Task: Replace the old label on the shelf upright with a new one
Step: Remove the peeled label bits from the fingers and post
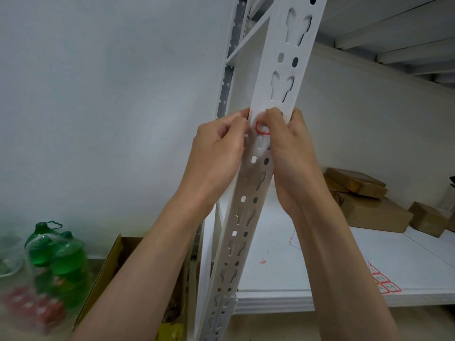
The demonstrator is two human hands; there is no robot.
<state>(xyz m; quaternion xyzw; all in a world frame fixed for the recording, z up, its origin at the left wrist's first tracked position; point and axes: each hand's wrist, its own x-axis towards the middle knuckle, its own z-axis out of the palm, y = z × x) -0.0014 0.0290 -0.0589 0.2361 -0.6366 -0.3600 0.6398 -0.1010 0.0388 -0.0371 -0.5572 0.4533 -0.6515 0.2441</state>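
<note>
On the front face of the white shelf upright [268, 99], abt mid-height, sits a red-bordered label [261, 129], mostly hidden by both hands. Left hand [216, 153] braces the upright's left edge, its fingers [236, 119] curled together against the metal. Right hand [290, 148] wraps the right edge, thumb and forefinger pinched down on the label's top corner. Can't tell whether it's the old one coming off or the new one being pressed on.

To do this step well, probably: keep the left hand steadying the post, work from one corner w/ a fingernail, go slow and flat along the surface so nothing tears. If sticking a fresh one, line it up square between the slots, then rub outward to the edges.

On the shelf board [320, 267] lies a sheet of red labels [384, 281] at the front right, a small red scrap [263, 262] and a pale piece of backing paper [295, 239]. Brown cardboard boxes [369, 205] further back are shut, contents unseen. Down left, an open carton [115, 257], contents unclear, stands next to green bottles [59, 257] in clear wrap.
</note>
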